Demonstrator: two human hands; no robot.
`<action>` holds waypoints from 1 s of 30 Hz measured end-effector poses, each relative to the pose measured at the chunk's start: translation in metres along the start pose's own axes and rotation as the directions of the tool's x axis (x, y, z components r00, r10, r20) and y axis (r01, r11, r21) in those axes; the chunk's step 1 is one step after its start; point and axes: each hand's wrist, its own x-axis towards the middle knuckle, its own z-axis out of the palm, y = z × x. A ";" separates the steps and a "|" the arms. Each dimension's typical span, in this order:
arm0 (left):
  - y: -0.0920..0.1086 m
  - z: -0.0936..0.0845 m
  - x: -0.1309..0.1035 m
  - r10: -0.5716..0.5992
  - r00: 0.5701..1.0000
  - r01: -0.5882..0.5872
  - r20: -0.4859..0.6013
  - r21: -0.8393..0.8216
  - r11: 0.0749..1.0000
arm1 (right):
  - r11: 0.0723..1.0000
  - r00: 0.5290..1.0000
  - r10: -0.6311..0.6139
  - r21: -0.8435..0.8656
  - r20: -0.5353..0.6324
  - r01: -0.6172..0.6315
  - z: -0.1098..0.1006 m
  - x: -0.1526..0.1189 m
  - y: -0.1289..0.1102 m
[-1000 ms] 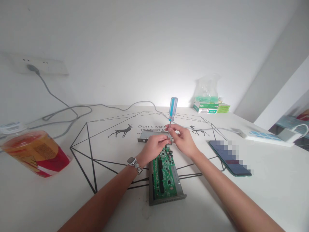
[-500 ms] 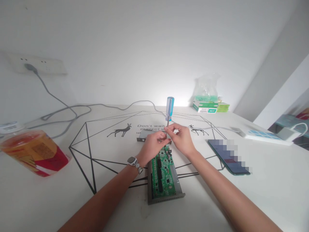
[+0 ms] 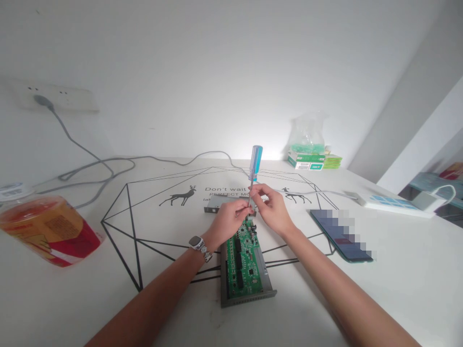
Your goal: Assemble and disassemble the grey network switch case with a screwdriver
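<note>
A screwdriver point(image 3: 255, 163) with a clear and blue handle stands nearly upright above the far end of a green circuit board point(image 3: 249, 270). My right hand point(image 3: 272, 208) pinches its shaft just below the handle. Lower down, the fingers of my left hand point(image 3: 231, 219) are closed around the lower shaft near the board; the tip is hidden behind them. The board lies in a grey metal casing point(image 3: 266, 274) that runs toward me. Beyond my left hand is a grey metal cover point(image 3: 213, 203), partly covered by the hands.
A dark phone point(image 3: 340, 236) lies to the right, with a white power strip point(image 3: 394, 203) farther back. On the left stands a bottle point(image 3: 54, 229) with an orange and red label. Small green boxes point(image 3: 307, 159) and a grey cable point(image 3: 162, 158) are along the wall.
The screwdriver's handle now leans slightly more to the right. Both hands stay on its shaft, and the casing lies about where it was.
</note>
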 end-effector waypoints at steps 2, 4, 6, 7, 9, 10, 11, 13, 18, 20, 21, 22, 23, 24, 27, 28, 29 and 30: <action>0.000 0.000 -0.001 0.013 1.000 -0.014 0.006 0.042 0.999 | 1.000 1.000 0.003 0.016 0.020 -0.004 -0.002 0.001 0.001; 0.002 0.000 -0.001 0.019 1.000 -0.020 0.012 0.069 0.997 | 1.000 0.999 -0.014 0.024 0.037 0.014 -0.003 0.001 0.001; 0.003 0.000 -0.002 0.023 1.000 -0.025 0.018 0.080 0.997 | 0.999 0.998 -0.033 0.028 0.049 0.032 -0.003 0.001 0.001; 0.004 0.000 -0.002 0.027 0.999 -0.029 0.023 0.082 0.996 | 0.999 0.998 -0.039 0.031 0.053 0.037 -0.003 0.002 0.002; 0.004 -0.001 -0.002 0.042 0.998 -0.045 0.036 0.081 0.996 | 0.999 0.998 -0.040 0.037 0.056 0.038 -0.002 0.001 0.002; 0.003 -0.002 -0.002 0.050 0.998 -0.054 0.044 0.082 0.995 | 0.998 0.998 -0.038 0.043 0.055 0.035 -0.002 0.001 0.003; 0.003 -0.002 -0.002 0.056 0.997 -0.060 0.053 0.086 0.994 | 0.998 0.998 -0.032 0.049 0.055 0.030 -0.002 0.001 0.003; 0.002 -0.003 -0.002 0.060 0.996 -0.067 0.065 0.098 0.993 | 0.998 0.998 -0.023 0.059 0.059 0.019 -0.002 0.002 0.003; 0.002 -0.002 -0.002 0.048 0.997 -0.052 0.060 0.067 0.996 | 0.999 0.997 -0.031 0.024 0.069 0.029 -0.002 0.003 0.002; 0.003 -0.001 -0.002 0.044 0.999 -0.045 0.029 0.033 0.998 | 1.000 0.999 -0.020 0.014 0.051 0.019 0.000 0.003 0.002; 0.004 0.000 -0.002 0.037 0.999 -0.037 0.003 0.019 0.999 | 1.000 0.999 -0.016 0.015 0.038 0.015 0.001 0.003 0.002; 0.005 0.001 -0.002 0.025 0.999 -0.025 -0.029 0.009 1.000 | 1.000 1.000 -0.015 0.017 0.024 0.015 0.002 0.003 0.001; 0.005 0.002 -0.002 0.009 0.998 -0.008 -0.061 0.003 1.000 | 1.000 1.000 -0.015 0.018 0.009 0.015 0.003 0.003 0.001; 0.005 0.002 -0.002 -0.009 0.996 0.009 -0.091 0.000 1.000 | 1.000 1.000 -0.016 0.017 -0.006 0.016 0.004 0.003 0.000; 0.004 0.004 -0.001 -0.048 0.989 0.046 -0.143 -0.015 0.999 | 1.000 0.999 -0.013 0.009 -0.038 0.013 0.007 0.003 -0.002; 0.003 0.004 0.000 -0.057 0.988 0.053 -0.145 -0.027 0.998 | 1.000 0.999 -0.008 0.006 -0.045 0.008 0.008 0.003 -0.002; 0.003 0.004 0.000 -0.063 0.988 0.058 -0.142 -0.039 0.998 | 1.000 0.999 -0.003 0.001 -0.051 0.003 0.008 0.003 -0.003; 0.003 0.003 0.001 -0.067 0.989 0.061 -0.135 -0.049 0.997 | 1.000 0.998 0.000 -0.007 -0.057 -0.001 0.008 0.003 -0.003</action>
